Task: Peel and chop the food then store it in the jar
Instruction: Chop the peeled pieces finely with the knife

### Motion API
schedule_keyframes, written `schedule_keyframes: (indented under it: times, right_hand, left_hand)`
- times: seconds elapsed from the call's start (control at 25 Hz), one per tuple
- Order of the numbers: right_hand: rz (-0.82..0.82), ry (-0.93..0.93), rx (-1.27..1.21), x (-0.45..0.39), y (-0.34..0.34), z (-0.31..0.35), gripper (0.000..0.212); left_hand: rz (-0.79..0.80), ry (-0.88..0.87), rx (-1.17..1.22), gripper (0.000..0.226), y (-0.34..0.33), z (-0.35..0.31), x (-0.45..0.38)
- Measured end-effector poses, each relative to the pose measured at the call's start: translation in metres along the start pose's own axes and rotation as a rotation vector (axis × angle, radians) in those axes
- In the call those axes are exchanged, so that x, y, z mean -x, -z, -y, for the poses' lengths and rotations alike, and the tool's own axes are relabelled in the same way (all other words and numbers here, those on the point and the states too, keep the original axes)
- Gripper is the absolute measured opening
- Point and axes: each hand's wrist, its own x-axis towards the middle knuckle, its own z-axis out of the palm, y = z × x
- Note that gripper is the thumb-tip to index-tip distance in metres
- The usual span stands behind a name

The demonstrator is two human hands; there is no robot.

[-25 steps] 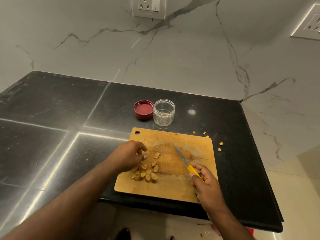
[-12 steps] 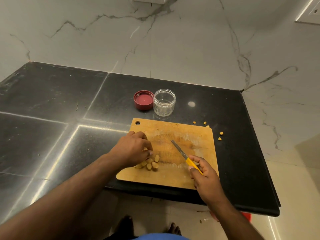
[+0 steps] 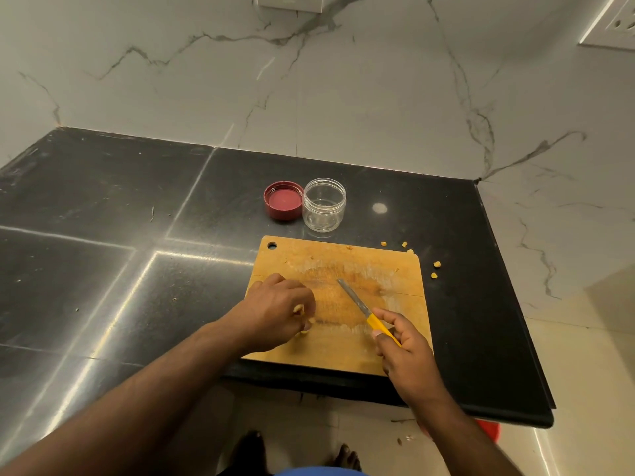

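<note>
Board: a flat wooden cutting board, rectangular with rounded corners and a small round hole at its far left corner; its middle was scuffed pale and smeared wet.
Knife: a thin grey blade on a yellow handle, tip pointing up and to the left over the board's middle.
Jar: a small round clear plastic jar, open-topped, upright, nothing in it.
Lid: a ribbed red lid, lying inner side up, touching the jar's left side.
Food: pale yellow chopped pieces, mostly hidden under my left hand; only a few bits showed at my fingertips.
Left hand: my left hand sat on the board's left half, fingers curled down and gathered over the pieces, clamped on them.
Right hand: my right hand held the knife, fingers wrapped on the yellow handle at the board's near right corner.
Scraps: small yellow scraps lay off the board's far right corner.
Surface: a polished black stone surface, streaked with reflected light; the board overhung its near edge.
Room: white marble wall with grey veins, a white socket on the right wall, pale floor below.
</note>
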Motion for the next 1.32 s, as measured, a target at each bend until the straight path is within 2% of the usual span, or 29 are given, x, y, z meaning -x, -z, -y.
schedule_keyframes:
  times: [0.12,0.24,0.32,0.48,0.64,0.84,1.08,1.2,1.32]
  right_hand:
    - [-0.006,-0.008,-0.002,0.001,0.003,0.002,0.030]
    - [-0.030,-0.025,-0.040,0.004,0.006,0.007,0.030]
    - [-0.061,-0.053,-0.127,0.007,0.010,0.012,0.029]
    - [-0.125,-0.116,-0.337,0.013,0.018,0.020,0.029]
    - [-0.109,-0.158,-0.376,0.020,0.025,0.022,0.027]
    - [-0.059,-0.156,-0.143,0.026,0.023,0.010,0.041]
    - [0.013,0.035,0.313,0.035,0.011,0.006,0.046]
    - [0.029,0.138,0.473,0.038,0.001,0.016,0.050]
    - [0.052,0.165,0.544,0.036,-0.004,0.020,0.051]
  left_hand:
    - [0.010,0.095,0.274,0.014,0.002,-0.002,0.001]
    - [-0.089,0.193,0.431,0.011,0.001,-0.007,-0.006]
    - [-0.121,0.187,0.404,0.011,-0.001,-0.015,-0.022]
    - [-0.062,0.204,0.394,0.019,-0.008,-0.031,-0.059]
    - [-0.118,0.211,0.278,0.019,-0.011,-0.032,-0.073]
    - [-0.141,0.234,0.265,0.032,-0.015,-0.025,-0.066]
    - [-0.191,0.231,0.204,0.025,-0.026,-0.026,-0.071]
    - [-0.225,0.229,0.178,0.026,-0.030,-0.025,-0.071]
    - [-0.247,0.209,0.166,0.030,-0.035,-0.025,-0.070]
